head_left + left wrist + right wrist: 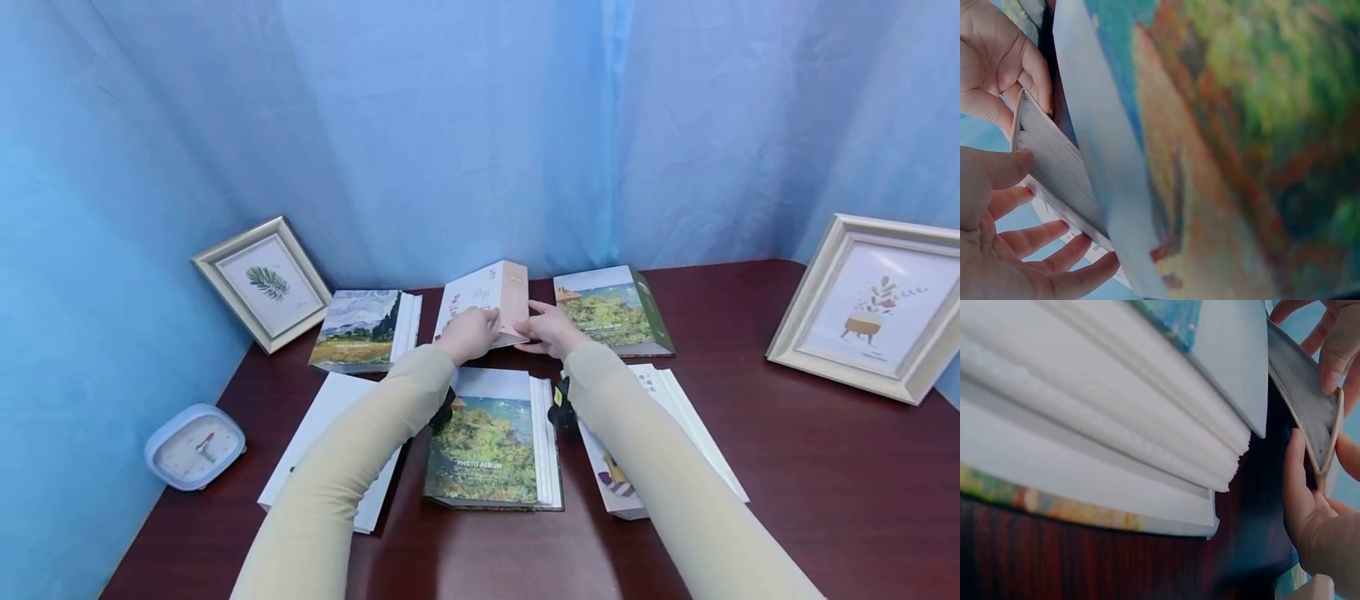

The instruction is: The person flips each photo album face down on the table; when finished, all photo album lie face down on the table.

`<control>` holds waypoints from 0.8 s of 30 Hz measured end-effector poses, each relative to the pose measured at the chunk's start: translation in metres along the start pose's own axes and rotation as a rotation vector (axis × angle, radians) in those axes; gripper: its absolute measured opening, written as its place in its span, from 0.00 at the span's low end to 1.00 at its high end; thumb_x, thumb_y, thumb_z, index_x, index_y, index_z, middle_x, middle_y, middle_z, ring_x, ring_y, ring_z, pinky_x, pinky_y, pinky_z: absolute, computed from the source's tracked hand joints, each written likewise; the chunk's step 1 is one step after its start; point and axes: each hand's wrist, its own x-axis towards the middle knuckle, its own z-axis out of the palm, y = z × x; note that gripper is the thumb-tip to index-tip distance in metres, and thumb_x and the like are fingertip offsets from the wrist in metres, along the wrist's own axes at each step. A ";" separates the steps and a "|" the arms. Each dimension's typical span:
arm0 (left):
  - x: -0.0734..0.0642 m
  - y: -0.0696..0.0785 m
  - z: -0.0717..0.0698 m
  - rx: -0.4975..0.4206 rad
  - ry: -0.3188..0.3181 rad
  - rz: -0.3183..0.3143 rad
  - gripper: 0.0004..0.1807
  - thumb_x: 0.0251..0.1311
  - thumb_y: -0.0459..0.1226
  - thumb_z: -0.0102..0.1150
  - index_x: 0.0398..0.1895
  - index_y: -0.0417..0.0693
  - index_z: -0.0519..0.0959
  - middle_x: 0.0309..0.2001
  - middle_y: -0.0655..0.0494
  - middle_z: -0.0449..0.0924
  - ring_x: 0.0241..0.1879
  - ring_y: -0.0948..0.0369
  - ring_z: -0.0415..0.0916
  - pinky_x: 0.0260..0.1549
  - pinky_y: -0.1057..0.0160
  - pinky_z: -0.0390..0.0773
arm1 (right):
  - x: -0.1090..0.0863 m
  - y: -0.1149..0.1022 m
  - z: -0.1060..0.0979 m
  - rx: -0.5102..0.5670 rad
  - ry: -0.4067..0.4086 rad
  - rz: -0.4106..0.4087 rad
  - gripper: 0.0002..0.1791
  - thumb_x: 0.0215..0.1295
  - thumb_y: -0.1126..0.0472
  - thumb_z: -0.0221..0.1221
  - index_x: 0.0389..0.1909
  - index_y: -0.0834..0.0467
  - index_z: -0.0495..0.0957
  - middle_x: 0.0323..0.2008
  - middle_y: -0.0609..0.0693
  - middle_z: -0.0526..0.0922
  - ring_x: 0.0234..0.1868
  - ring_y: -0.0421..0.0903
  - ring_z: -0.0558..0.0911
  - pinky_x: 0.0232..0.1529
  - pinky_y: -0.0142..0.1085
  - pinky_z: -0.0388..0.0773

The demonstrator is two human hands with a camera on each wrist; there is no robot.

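Observation:
At the back middle of the table, both hands are on a photo album (480,287) with a white cover and a pale pink spine. My left hand (470,333) holds its near edge, the thumb on the page side and the fingers spread over the cover in the left wrist view. The right hand (551,327) grips the spine's near corner, fingers under and thumb over in the right wrist view. The album's grey page block (1304,387) shows between the hands. Close in front lies a painted-landscape album (487,450), below both wrists.
Landscape albums lie at back left (360,329) and back right (611,308). White albums at front left (307,442) and front right (693,417) are partly under the sleeves. Picture frames stand left (262,283) and right (862,308); a blue clock (197,446) is at left. Curtains (450,125) hang behind.

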 end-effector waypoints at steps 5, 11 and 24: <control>0.001 0.002 0.002 0.041 -0.013 -0.007 0.27 0.69 0.43 0.49 0.70 0.51 0.62 0.67 0.48 0.66 0.65 0.52 0.65 0.58 0.55 0.71 | 0.002 0.003 0.000 -0.022 0.029 0.013 0.38 0.69 0.68 0.51 0.75 0.49 0.46 0.67 0.62 0.61 0.57 0.54 0.73 0.50 0.40 0.79; 0.001 0.003 0.004 0.023 -0.017 -0.014 0.26 0.69 0.43 0.49 0.69 0.51 0.64 0.67 0.49 0.67 0.66 0.53 0.64 0.60 0.56 0.69 | 0.003 0.004 0.001 -0.078 0.056 0.010 0.38 0.68 0.67 0.53 0.75 0.53 0.47 0.67 0.63 0.61 0.58 0.56 0.72 0.45 0.38 0.81; 0.006 0.002 0.006 0.033 -0.043 -0.013 0.27 0.68 0.42 0.51 0.69 0.53 0.64 0.67 0.48 0.66 0.66 0.52 0.64 0.57 0.56 0.71 | 0.003 0.004 -0.001 -0.221 0.118 -0.030 0.36 0.66 0.65 0.57 0.72 0.59 0.53 0.65 0.64 0.61 0.55 0.55 0.73 0.51 0.43 0.78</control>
